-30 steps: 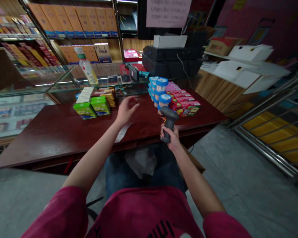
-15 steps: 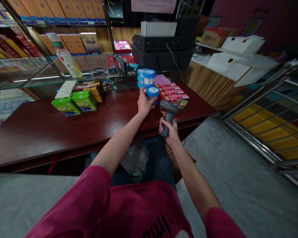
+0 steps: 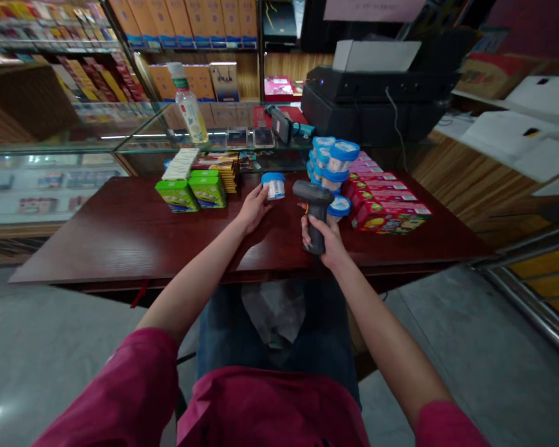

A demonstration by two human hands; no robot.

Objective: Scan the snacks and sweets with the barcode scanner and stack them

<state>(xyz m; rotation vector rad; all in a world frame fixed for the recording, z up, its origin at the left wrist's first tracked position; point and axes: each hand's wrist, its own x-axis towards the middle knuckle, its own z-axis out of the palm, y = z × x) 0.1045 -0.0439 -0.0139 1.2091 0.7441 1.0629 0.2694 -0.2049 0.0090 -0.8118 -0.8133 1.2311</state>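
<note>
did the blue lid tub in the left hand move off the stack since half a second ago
Yes. The left hand has carried the blue-lidded tub leftward, away from the stack of tubs, toward the green boxes; it now sits clear of the stack.

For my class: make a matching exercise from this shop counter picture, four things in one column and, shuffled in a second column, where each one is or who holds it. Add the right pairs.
Things
1. blue-lidded tub
2. barcode scanner
3. green boxes
4. clear bottle

Places
A. on top of the glass display case
B. gripped in the right hand
C. on the red-brown table, left of the left hand
D. at the left hand's fingertips, on the table

Pairs: 1-D, 2-B, 3-C, 4-A
</note>
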